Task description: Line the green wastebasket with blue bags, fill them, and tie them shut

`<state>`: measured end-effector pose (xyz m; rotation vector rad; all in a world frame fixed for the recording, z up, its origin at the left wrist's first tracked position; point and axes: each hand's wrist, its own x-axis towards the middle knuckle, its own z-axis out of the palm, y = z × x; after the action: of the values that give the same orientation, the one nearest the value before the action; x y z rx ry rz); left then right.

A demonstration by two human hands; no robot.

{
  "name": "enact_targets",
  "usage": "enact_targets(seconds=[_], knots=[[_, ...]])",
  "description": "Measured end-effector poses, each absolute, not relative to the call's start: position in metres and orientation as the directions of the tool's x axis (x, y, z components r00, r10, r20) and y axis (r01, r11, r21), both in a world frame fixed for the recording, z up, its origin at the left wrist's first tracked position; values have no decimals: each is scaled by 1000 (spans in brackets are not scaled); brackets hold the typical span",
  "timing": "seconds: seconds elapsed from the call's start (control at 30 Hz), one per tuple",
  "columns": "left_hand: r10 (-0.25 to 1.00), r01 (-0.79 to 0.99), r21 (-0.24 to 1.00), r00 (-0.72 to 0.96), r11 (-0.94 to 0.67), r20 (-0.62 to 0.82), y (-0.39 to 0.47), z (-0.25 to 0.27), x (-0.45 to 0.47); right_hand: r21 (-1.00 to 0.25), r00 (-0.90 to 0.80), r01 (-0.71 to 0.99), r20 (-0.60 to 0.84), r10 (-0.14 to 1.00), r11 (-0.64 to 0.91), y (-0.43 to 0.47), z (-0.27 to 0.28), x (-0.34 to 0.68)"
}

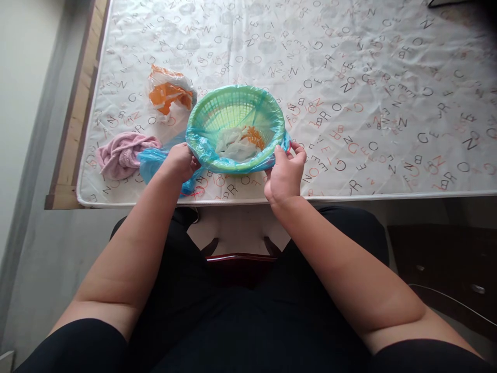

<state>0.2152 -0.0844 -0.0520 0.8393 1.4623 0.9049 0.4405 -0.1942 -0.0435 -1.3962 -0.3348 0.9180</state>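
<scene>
A light green plastic basket (pixel 229 98) stands near the front edge of the mattress, tilted a little toward me. A thin blue plastic bag (pixel 205 150) lines it and folds over its rim. Crumpled white and orange plastic (pixel 238 145) lies inside. My left hand (pixel 181 159) is closed on the bag at the rim's left side, and loose blue film spreads beside it. On the right side of the rim, my right hand (pixel 286 168) pinches the bag, where a bit of red string shows by the fingers.
Left of the basket lie a crumpled orange and white plastic bag (pixel 171 96) and a twisted pink towel (pixel 126 154). The letter-printed mattress (pixel 349 119) has a wooden bed frame (pixel 73 124) along its left side. A dark wooden surface (pixel 435 259) with a white cable is at lower right.
</scene>
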Motion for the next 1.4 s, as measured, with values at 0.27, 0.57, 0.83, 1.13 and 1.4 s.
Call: enact_targets(seconds=[0.27, 0.57, 0.83, 1.13, 1.4], knots=[[836, -106, 858, -196, 502, -513, -89, -33, 220, -944, 557, -328, -221, 801, -33, -196, -28, 443], [845, -266, 835, -113, 482, -524, -92, -18, 217, -943, 488, -334, -171, 856, 1, -194, -19, 439], [839, -418, 791, -112, 447, -533, -96, 6, 205, -952, 375, -303, -76, 924, 45, -201, -4, 434], [871, -494, 767, -35, 411, -489, -110, 10, 212, -724, 361, -685, -235, 902, 86, -202, 12, 427], [847, -466, 730, 83, 499, -526, -130, 15, 233, -607, 305, -790, -275, 912, 81, -203, 8, 405]])
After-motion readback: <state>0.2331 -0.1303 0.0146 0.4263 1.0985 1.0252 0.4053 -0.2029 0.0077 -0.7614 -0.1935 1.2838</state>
